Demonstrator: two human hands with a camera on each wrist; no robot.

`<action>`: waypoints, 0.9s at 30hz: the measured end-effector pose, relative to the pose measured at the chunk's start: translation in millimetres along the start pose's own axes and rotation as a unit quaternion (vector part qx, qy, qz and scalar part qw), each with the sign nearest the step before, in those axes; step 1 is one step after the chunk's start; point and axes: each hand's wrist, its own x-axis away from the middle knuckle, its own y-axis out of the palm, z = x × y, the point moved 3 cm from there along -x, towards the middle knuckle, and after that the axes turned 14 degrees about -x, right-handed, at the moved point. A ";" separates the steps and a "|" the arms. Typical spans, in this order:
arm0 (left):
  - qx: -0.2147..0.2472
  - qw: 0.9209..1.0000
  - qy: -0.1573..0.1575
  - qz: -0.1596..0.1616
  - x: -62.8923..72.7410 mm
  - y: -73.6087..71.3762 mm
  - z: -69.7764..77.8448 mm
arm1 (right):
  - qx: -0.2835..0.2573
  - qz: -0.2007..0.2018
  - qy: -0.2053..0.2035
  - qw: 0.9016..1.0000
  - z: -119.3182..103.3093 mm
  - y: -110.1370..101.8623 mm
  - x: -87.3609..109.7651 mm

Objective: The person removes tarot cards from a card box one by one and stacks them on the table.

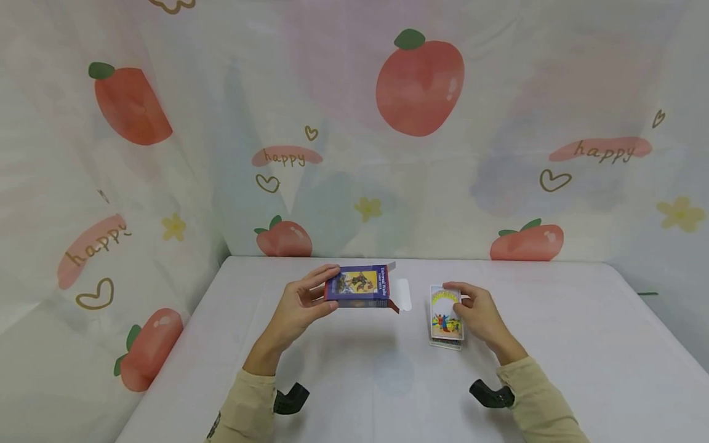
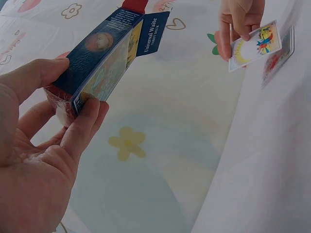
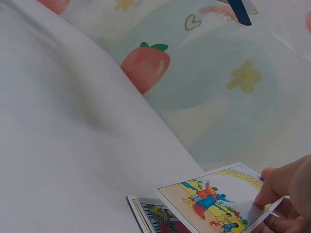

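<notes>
My left hand (image 1: 301, 301) grips a dark blue tarot card box (image 1: 360, 284) by its left end, fingers above and thumb along the lower edge. The box is held over the table, and its flaps stand open at the right end. Lettering reading "Universal Waite Tarot Deck" shows on its flap in the left wrist view. Between thumb and fingers, my right hand (image 1: 480, 312) pinches a tarot card (image 3: 214, 201) with a yellow arc and dancing figures. Just beneath that card lies a small stack of cards (image 3: 158, 216) on the table, partly covered by it.
A white cloth covers the table (image 1: 343, 381). Behind it hangs a backdrop (image 1: 343, 197) printed with red fruit, hearts and flowers. Black curved wrist mounts (image 1: 290, 399) stick out from both sleeves over the near part of the table.
</notes>
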 end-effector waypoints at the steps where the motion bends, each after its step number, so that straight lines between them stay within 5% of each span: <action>1: 0.001 1.000 0.001 0.000 -0.2 -0.1 0.3 | 0.003 -0.002 0.001 1.000 1.3 0.5 -0.8; 27: 0.002 1.000 0.000 -0.003 -0.5 -1.4 1.0 | 0.156 -0.001 -0.001 0.988 19.6 5.7 -3.8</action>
